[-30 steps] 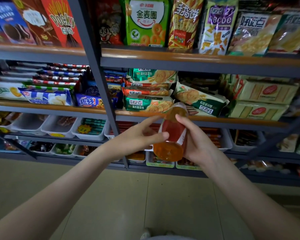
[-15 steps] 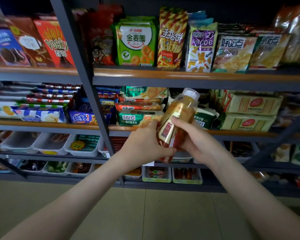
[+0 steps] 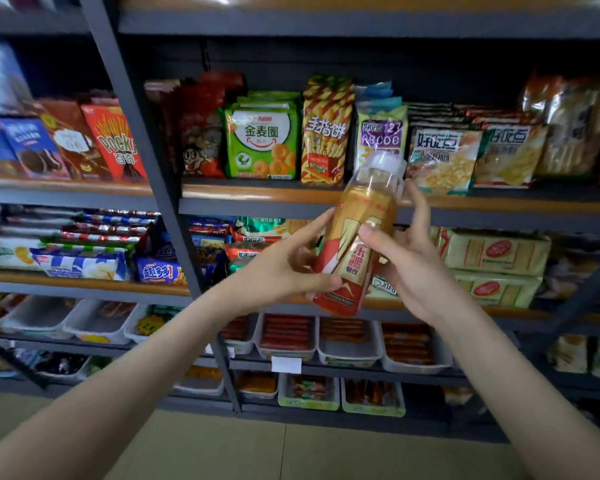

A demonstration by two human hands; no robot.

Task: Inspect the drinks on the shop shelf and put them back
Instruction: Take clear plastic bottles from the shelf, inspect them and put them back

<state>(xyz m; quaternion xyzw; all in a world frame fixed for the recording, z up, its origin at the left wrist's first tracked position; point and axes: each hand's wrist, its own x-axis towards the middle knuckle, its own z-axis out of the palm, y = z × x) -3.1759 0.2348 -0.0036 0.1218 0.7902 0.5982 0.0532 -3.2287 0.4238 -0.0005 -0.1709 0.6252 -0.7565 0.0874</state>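
Note:
I hold a drink bottle (image 3: 355, 237) in front of the shelves, tilted with its white cap up and to the right. It has golden liquid and a red and gold label. My left hand (image 3: 284, 268) grips its lower left side, thumb under the label. My right hand (image 3: 406, 258) holds the right side, thumb across the label and fingers behind the bottle.
Dark metal shelves with wooden front edges (image 3: 257, 192) carry snack bags (image 3: 262, 140) and biscuit packs (image 3: 492, 251). A slanted upright post (image 3: 146, 161) stands left of the bottle. White trays of sausages (image 3: 347, 341) fill the lower shelves. Pale floor lies below.
The bottle has turned from cap-away to upright and risen in front of the upper snack shelf. The view has tilted upward, so the shelves appear lower.

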